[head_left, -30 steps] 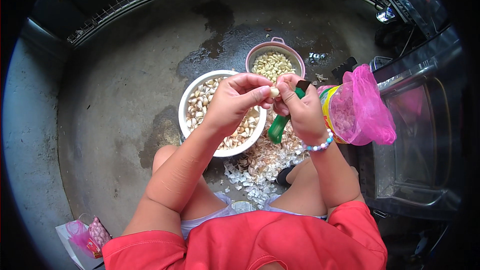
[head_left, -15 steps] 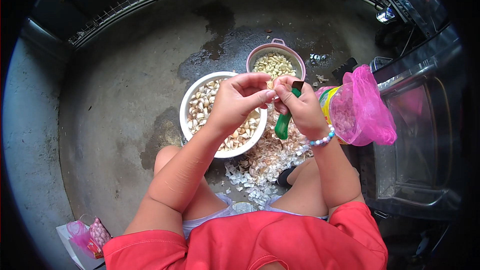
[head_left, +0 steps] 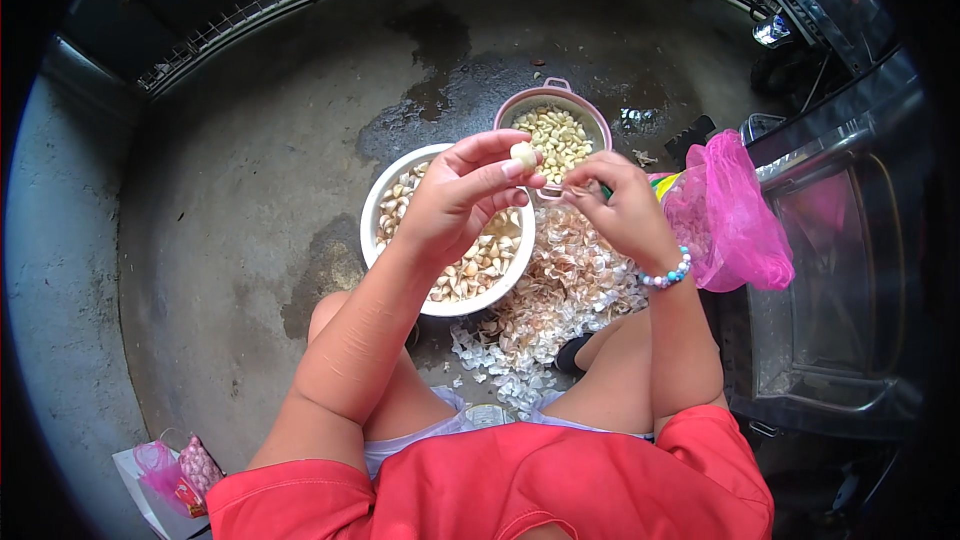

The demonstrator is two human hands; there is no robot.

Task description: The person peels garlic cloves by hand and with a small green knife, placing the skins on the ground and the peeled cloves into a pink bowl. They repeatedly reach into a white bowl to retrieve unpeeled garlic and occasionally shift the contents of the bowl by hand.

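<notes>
A pale peeled garlic clove point(head_left: 523, 155) is pinched between the fingertips and thumb of my left hand point(head_left: 455, 195), above the bowls. My right hand point(head_left: 628, 208), with a beaded bracelet at the wrist, is closed just to the right of it. A sliver of the knife's green handle point(head_left: 606, 192) shows among its fingers; the blade is hidden. Something thin, like a scrap of skin, sits at those fingertips. Below my left hand, a white basin point(head_left: 367, 230) holds unpeeled cloves. Beyond both hands stands a pink colander point(head_left: 497, 112) with peeled cloves.
Garlic skins point(head_left: 570, 280) lie heaped between my legs, right of the basin. A pink mesh bag point(head_left: 735, 210) stands at the right beside a dark panelled object point(head_left: 830, 290). Another small mesh bag point(head_left: 198, 465) lies at lower left. The concrete floor point(head_left: 240, 190) has wet patches.
My hands have drawn apart. The left now holds the clove up, bare of skin, and the right has moved right and turned, hiding most of the green-handled knife.
</notes>
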